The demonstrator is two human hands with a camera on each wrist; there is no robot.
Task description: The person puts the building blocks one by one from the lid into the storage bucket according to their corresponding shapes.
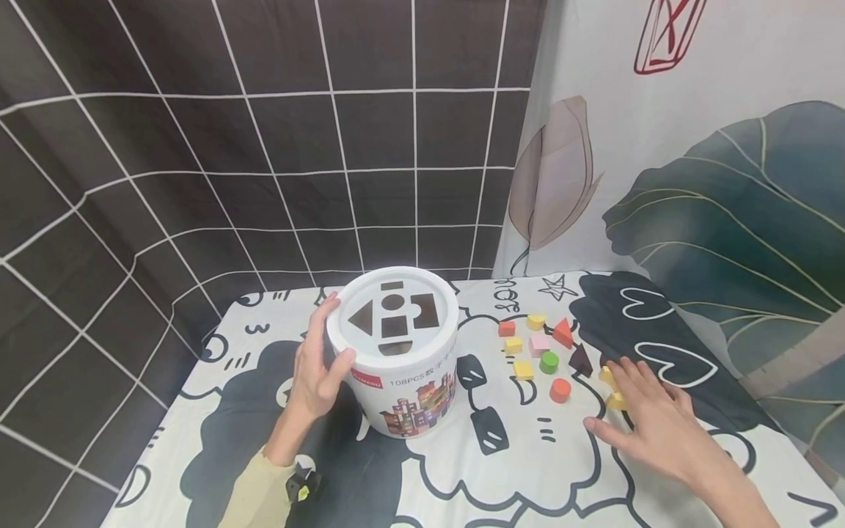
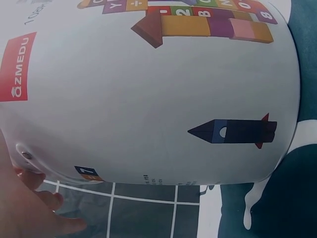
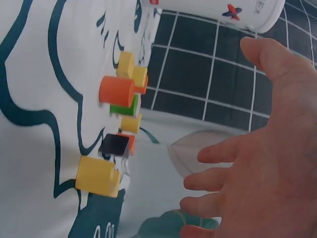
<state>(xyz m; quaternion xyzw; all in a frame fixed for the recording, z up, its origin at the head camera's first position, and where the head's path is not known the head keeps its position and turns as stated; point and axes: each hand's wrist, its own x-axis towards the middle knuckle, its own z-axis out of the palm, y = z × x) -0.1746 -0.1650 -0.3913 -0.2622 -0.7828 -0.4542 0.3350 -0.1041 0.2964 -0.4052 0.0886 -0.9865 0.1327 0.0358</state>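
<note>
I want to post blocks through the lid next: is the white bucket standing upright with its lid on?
Yes. The bucket stands upright on the table, its shape-cut lid seated flat on top, and the left hand holds its side.

White shape-sorter bucket (image 1: 403,367) stands upright, lid holes up, left of centre; small yellow blocks (image 1: 614,389) lie at the right.
</note>
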